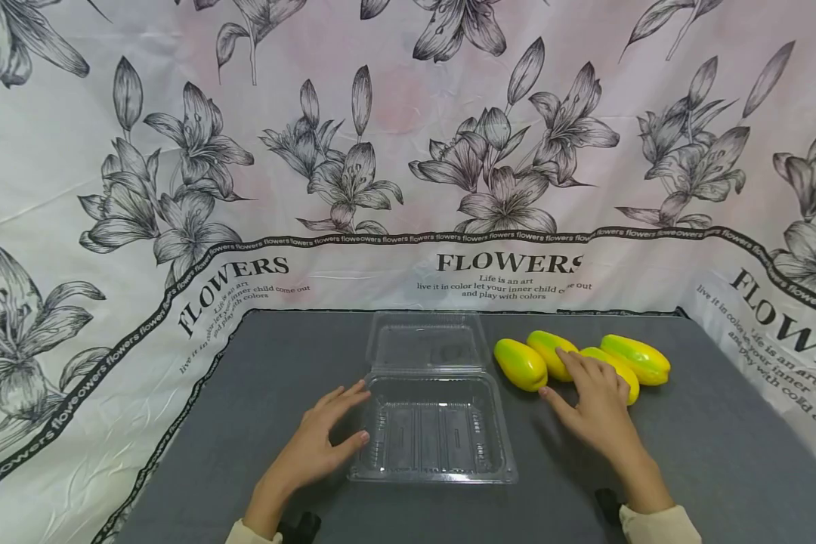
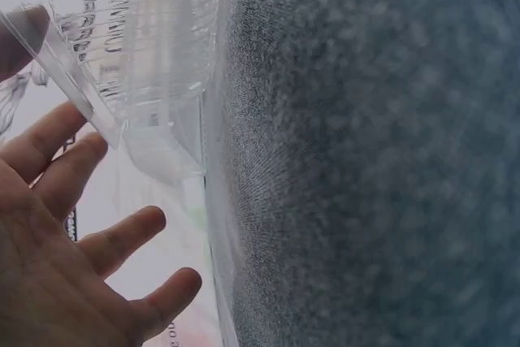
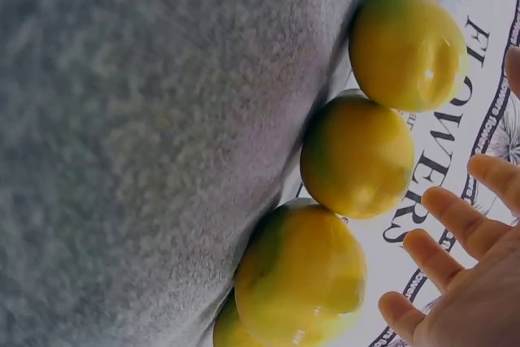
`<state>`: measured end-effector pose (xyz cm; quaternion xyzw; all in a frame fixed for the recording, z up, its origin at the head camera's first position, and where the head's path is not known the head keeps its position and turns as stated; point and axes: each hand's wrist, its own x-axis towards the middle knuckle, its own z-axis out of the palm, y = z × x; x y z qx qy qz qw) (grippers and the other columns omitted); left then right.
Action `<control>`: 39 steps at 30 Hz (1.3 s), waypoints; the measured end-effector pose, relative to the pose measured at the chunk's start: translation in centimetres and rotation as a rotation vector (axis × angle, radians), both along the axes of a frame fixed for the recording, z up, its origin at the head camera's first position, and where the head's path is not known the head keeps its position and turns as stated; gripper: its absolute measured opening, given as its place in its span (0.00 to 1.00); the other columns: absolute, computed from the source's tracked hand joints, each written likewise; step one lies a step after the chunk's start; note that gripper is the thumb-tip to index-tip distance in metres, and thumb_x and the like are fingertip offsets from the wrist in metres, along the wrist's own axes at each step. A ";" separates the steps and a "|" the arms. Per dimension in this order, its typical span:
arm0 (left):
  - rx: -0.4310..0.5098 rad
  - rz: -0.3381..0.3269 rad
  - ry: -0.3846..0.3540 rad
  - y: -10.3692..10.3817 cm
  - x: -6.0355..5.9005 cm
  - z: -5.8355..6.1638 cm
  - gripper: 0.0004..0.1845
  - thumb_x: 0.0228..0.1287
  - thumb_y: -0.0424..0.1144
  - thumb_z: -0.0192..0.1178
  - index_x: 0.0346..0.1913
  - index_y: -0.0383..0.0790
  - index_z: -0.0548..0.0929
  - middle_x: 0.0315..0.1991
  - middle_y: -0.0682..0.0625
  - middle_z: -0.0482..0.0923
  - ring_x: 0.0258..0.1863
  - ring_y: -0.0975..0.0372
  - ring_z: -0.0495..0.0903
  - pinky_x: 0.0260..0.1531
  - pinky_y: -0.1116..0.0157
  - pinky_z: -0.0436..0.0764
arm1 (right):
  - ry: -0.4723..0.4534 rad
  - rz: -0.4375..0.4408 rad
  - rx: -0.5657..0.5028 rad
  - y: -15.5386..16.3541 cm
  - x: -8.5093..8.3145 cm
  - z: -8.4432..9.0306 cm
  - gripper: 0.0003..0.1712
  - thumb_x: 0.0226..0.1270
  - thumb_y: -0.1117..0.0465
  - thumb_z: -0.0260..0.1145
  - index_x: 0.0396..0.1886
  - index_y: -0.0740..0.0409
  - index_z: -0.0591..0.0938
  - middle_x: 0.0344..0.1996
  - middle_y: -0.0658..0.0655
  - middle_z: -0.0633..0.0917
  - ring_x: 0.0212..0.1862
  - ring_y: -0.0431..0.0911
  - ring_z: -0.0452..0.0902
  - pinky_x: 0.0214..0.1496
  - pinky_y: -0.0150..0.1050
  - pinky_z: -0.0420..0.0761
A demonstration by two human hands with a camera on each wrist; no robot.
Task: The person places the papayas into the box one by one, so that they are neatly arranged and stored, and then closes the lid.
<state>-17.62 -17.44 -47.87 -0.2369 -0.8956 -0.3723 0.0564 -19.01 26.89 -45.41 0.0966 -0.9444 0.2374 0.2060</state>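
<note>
A clear plastic clamshell box (image 1: 442, 477) lies unfolded, its lid (image 1: 425, 340) folded back toward the wall. Beside the box's left rim is my left hand (image 1: 319, 442), fingers spread, with thumb and fingertips right at the edge. Several smooth yellow-green mango-like fruits are grouped right of the lid. My right hand (image 1: 598, 412) hovers over them with loosely extended fingers. It partly hides one middle fruit (image 1: 625, 375); the leftmost fruit (image 1: 520, 365) is near its thumb. In the right wrist view the fingers (image 3: 463, 221) stand apart from the fruits (image 3: 357, 156).
A grey cloth (image 1: 245, 400) covers the table. Behind it hangs a white curtain (image 1: 367, 272) printed with flowers and lettering, which also runs along both sides. Dark wrist straps show near both cuffs.
</note>
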 end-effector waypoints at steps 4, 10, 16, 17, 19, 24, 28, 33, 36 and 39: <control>0.014 0.010 -0.020 -0.1 0.1 0.0 0.32 0.67 0.48 0.67 0.73 0.47 0.73 0.79 0.49 0.63 0.77 0.36 0.58 0.62 0.21 0.54 | 0.006 -0.008 -0.018 0.1 -0.1 0.2 0.40 0.63 0.49 0.74 0.71 0.60 0.73 0.64 0.70 0.75 0.65 0.70 0.61 0.58 0.72 0.55; 0.013 0.018 -0.052 -0.1 0.1 0.0 0.32 0.66 0.50 0.67 0.72 0.50 0.74 0.79 0.52 0.62 0.78 0.38 0.57 0.64 0.22 0.54 | 0.007 -0.040 -0.017 0.9 -0.6 0.5 0.41 0.61 0.48 0.76 0.70 0.60 0.74 0.62 0.71 0.76 0.62 0.70 0.61 0.52 0.69 0.56; 0.007 0.006 -0.067 -0.1 0.0 0.0 0.32 0.67 0.51 0.67 0.72 0.51 0.74 0.79 0.53 0.62 0.78 0.39 0.57 0.64 0.22 0.54 | 0.016 -0.145 -0.021 3.1 -1.2 0.7 0.40 0.61 0.46 0.75 0.68 0.60 0.75 0.63 0.74 0.74 0.62 0.74 0.61 0.53 0.72 0.56; 0.008 0.005 -0.067 -0.1 -0.1 0.0 0.32 0.67 0.52 0.67 0.72 0.51 0.74 0.79 0.54 0.62 0.78 0.39 0.57 0.64 0.23 0.54 | 0.016 -0.162 -0.023 3.5 -1.3 0.6 0.40 0.61 0.46 0.75 0.68 0.60 0.75 0.63 0.75 0.73 0.61 0.75 0.61 0.53 0.73 0.56; 0.008 0.002 -0.065 -0.2 -0.1 0.0 0.32 0.67 0.52 0.67 0.72 0.51 0.74 0.79 0.54 0.62 0.78 0.39 0.57 0.64 0.23 0.54 | 0.009 -0.197 -0.032 4.2 -1.3 0.5 0.40 0.61 0.47 0.75 0.68 0.60 0.75 0.63 0.76 0.73 0.61 0.76 0.60 0.52 0.73 0.56; 0.011 -0.006 -0.059 -0.3 0.0 0.0 0.32 0.67 0.50 0.67 0.72 0.50 0.73 0.79 0.51 0.62 0.78 0.38 0.56 0.65 0.23 0.54 | -0.042 -0.265 -0.031 5.5 -1.1 -0.1 0.41 0.61 0.48 0.74 0.69 0.61 0.73 0.60 0.78 0.72 0.59 0.78 0.60 0.50 0.72 0.58; 0.014 -0.007 -0.058 -0.4 0.0 0.0 0.32 0.67 0.50 0.67 0.72 0.49 0.74 0.79 0.50 0.62 0.78 0.37 0.56 0.65 0.23 0.54 | -0.102 -0.276 -0.022 6.2 -1.2 -0.5 0.44 0.63 0.45 0.73 0.72 0.62 0.70 0.60 0.81 0.70 0.56 0.78 0.61 0.48 0.71 0.59; 0.012 -0.004 -0.055 -0.4 0.0 0.0 0.32 0.67 0.51 0.67 0.72 0.50 0.74 0.79 0.53 0.62 0.78 0.38 0.57 0.65 0.23 0.54 | -0.164 -0.265 -0.055 6.8 -1.5 -0.8 0.47 0.64 0.41 0.71 0.74 0.63 0.68 0.63 0.82 0.68 0.57 0.81 0.61 0.46 0.72 0.60; 0.010 -0.006 -0.056 -0.4 0.0 0.0 0.32 0.66 0.52 0.67 0.72 0.51 0.74 0.79 0.53 0.62 0.78 0.38 0.58 0.65 0.24 0.54 | -0.199 -0.255 -0.093 7.1 -1.7 -0.7 0.48 0.65 0.41 0.70 0.74 0.65 0.67 0.64 0.83 0.67 0.59 0.82 0.59 0.47 0.75 0.60; 0.012 -0.007 -0.067 -0.5 0.0 0.0 0.32 0.66 0.51 0.67 0.72 0.52 0.74 0.79 0.53 0.62 0.78 0.38 0.57 0.66 0.24 0.54 | -0.206 -0.251 -0.115 7.4 -1.8 -0.8 0.47 0.64 0.43 0.71 0.72 0.68 0.68 0.63 0.83 0.68 0.60 0.81 0.60 0.50 0.76 0.62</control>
